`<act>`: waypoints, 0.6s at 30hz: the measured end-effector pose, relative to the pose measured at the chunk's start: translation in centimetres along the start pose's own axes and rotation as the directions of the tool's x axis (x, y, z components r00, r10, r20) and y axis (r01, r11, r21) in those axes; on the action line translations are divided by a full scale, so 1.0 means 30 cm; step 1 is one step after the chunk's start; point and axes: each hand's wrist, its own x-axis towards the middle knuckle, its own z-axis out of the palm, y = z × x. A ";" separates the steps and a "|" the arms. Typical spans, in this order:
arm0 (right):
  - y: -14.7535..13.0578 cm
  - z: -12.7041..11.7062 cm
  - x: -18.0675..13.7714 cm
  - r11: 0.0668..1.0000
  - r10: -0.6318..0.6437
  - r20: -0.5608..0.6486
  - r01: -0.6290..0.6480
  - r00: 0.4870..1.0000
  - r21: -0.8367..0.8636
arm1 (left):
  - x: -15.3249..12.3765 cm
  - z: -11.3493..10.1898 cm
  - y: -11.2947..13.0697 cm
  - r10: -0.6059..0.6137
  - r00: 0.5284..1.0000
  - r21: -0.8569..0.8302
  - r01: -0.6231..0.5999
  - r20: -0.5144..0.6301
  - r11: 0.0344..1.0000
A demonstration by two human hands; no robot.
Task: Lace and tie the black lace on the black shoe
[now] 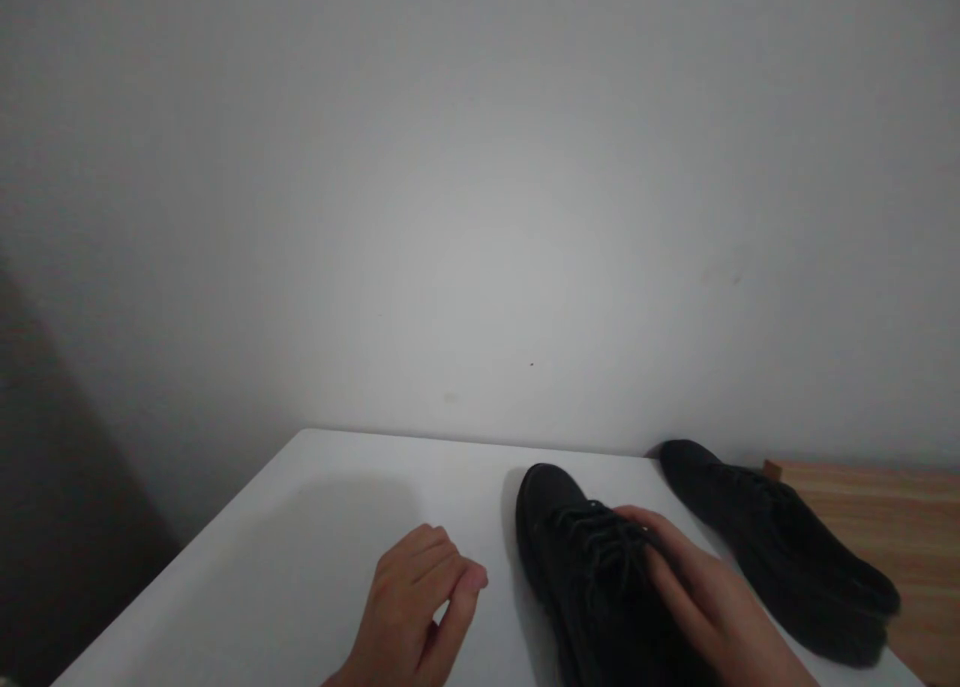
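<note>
A black lace-up shoe rests on the white tabletop, its toe pointing toward the wall and its heel end cut off by the bottom edge of the view. My right hand grips its right side near the top of the laces; some of the fingertips are hidden. To the left of the shoe, apart from it, my left hand is closed, with thumb and index fingertip pressed together and nothing visible between them. The second black shoe lies farther right, toe toward the wall, untouched.
A pale wall rises directly behind the tabletop. Beyond the right edge is a wood-grain surface, partly covered by the second shoe. A dark area lies beyond the table's left edge.
</note>
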 end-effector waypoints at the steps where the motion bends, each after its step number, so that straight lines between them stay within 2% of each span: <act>1: 0.029 -0.037 0.016 0.999 0.021 -0.044 -0.023 0.999 -0.037 | -0.002 0.001 0.000 0.012 1.000 0.002 -0.012 -0.003 1.000; 6: 0.223 -0.179 0.086 0.970 0.028 -0.186 -0.072 0.982 -0.233 | -0.003 0.003 -0.005 0.029 0.999 0.024 -0.028 -0.015 0.999; 10: 0.339 -0.232 0.127 0.951 0.024 -0.243 -0.096 0.970 -0.293 | -0.001 0.011 -0.008 0.023 0.998 0.094 -0.028 0.053 0.995; 14: 0.374 -0.251 0.151 0.945 0.003 -0.262 -0.088 0.965 -0.314 | -0.023 0.037 -0.014 0.031 0.986 0.086 -0.045 0.162 0.995; 18: 0.348 -0.294 0.158 0.946 -0.081 -0.331 -0.032 0.940 -0.323 | -0.063 0.091 -0.036 0.050 0.959 0.030 -0.061 0.278 0.998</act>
